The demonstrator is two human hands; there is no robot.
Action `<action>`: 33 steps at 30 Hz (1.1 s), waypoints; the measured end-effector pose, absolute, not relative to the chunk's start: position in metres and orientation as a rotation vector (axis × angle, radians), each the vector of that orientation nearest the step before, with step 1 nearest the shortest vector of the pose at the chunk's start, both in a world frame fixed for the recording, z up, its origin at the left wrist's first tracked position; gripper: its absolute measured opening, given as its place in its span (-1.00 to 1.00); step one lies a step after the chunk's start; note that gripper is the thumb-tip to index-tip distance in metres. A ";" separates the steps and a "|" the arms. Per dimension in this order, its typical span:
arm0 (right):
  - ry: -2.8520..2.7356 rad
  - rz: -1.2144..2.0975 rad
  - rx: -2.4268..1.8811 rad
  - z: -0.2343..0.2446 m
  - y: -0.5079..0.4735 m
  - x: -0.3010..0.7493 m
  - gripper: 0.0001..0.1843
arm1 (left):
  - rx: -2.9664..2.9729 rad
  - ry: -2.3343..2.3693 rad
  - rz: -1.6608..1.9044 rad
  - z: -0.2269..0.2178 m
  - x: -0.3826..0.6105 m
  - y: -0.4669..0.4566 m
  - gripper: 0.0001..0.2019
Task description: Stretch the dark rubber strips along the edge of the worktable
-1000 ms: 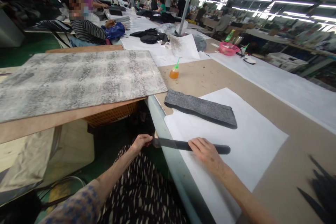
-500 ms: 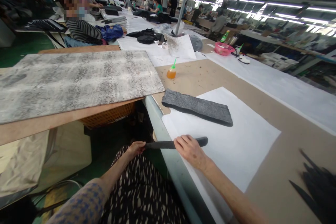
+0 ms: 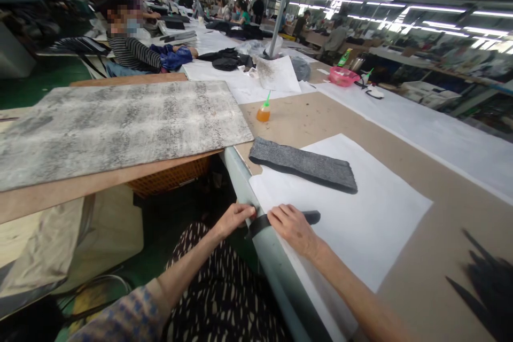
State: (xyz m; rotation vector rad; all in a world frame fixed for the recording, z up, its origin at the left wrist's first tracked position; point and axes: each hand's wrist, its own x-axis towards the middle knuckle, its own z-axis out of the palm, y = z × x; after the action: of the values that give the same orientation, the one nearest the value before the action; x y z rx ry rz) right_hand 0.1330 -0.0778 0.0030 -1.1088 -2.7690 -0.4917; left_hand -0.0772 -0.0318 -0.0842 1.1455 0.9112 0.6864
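A narrow dark fabric strip [image 3: 311, 217] lies across the near table edge, its near end bending down over the side. My right hand [image 3: 294, 228] is closed over its middle, fingers curled on it against the white paper [image 3: 372, 230]. Just left of it, by the edge, my left hand [image 3: 236, 219] has thumb and fingertips pinched together; whether something thin is between them is hidden. Beyond my hands a wider grey fabric band [image 3: 304, 164], seemingly folded, rests partly on the paper.
An orange-filled bottle with a green nozzle [image 3: 263, 112] stands behind the grey band. Dark pointed pieces [image 3: 481, 283] lie at the right. A stained board [image 3: 132, 128] adjoins on the left. A person in a striped top [image 3: 130, 53] sits beyond it.
My left hand has moved right and slightly up to the table edge. The strip's near end, held out straight before, now droops over the edge. My right hand has hardly moved.
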 end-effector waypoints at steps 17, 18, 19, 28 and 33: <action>-2.563 -0.305 -1.279 0.002 -0.101 0.201 -0.69 | 1.209 0.863 0.492 -0.078 -0.062 -0.024 -0.71; -2.564 -0.312 -1.283 0.002 -0.101 0.201 -0.69 | 1.208 0.872 0.483 -0.082 -0.066 -0.023 -0.72; -2.573 -0.327 -1.282 0.002 -0.100 0.198 -0.69 | 1.206 0.885 0.473 -0.086 -0.070 -0.023 -0.72; -2.802 -0.552 -0.963 -0.006 -0.078 0.142 -0.77 | 1.163 1.086 0.451 -0.111 -0.128 -0.028 -0.72; -2.808 -0.514 -0.904 -0.003 -0.079 0.144 -0.76 | 1.185 1.044 0.400 -0.093 -0.149 -0.031 -0.72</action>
State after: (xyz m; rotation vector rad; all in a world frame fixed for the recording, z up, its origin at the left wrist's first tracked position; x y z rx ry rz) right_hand 0.1445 -0.0787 -0.0026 -0.9040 -2.8084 -0.5139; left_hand -0.1492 -0.0310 -0.0931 1.1854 1.0437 0.3998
